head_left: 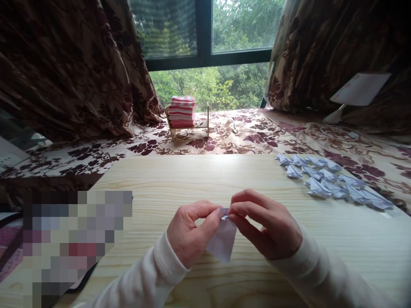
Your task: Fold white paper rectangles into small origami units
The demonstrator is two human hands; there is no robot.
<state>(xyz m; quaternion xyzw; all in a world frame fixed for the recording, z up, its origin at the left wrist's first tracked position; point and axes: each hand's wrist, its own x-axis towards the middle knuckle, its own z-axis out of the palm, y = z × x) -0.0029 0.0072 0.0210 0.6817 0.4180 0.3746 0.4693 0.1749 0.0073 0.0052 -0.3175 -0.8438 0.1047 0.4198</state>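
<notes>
A small sheet of folded white paper (223, 241) hangs between my two hands above the wooden table. My left hand (194, 231) pinches its upper edge between thumb and forefinger. The fingertips of my right hand (268, 224) are closed on the top right corner of the same paper, where a small fold shows. The paper's lower part points down toward me, and my left thumb covers some of its upper left. Several folded white paper pieces (317, 188) lie in rows at the far right of the table.
The light wooden table (192, 175) fills the foreground, with a pixelated patch (77, 239) at its left. Behind it, a small wooden rack (208, 120) bears stacked pink-and-white cloths (182, 112) on a floral cover. A white lamp (359, 89) stands back right, near curtains (298, 55).
</notes>
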